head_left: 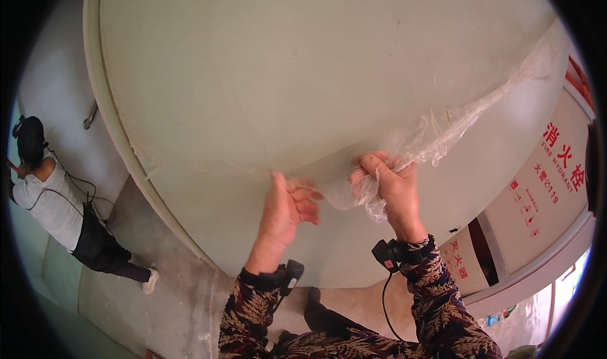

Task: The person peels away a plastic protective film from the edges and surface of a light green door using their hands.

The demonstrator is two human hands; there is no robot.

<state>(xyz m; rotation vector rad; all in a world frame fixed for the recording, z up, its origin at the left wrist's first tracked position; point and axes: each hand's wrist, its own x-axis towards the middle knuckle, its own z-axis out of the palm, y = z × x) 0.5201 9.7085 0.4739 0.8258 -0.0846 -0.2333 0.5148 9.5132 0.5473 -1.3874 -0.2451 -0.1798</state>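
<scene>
A large pale green panel (246, 84) with a cream edge stands before me. Clear plastic film (446, 131) covers its upper part and hangs loose in wrinkled folds along a line across the lower part. My right hand (393, 183) grips a bunched piece of this film between thumb and fingers. To its left, my left hand (287, 207) is raised with fingers apart near the film's lower edge; whether its fingertips touch the film is unclear. Both wrists carry black straps with small dark devices.
At the far left, a person (57, 197) in a white top stands by a wall, with cables hanging behind. A metal handle (90, 117) is on that wall. A fire hydrant cabinet (536, 193) with red writing stands at the right. Concrete floor (151, 259) lies below.
</scene>
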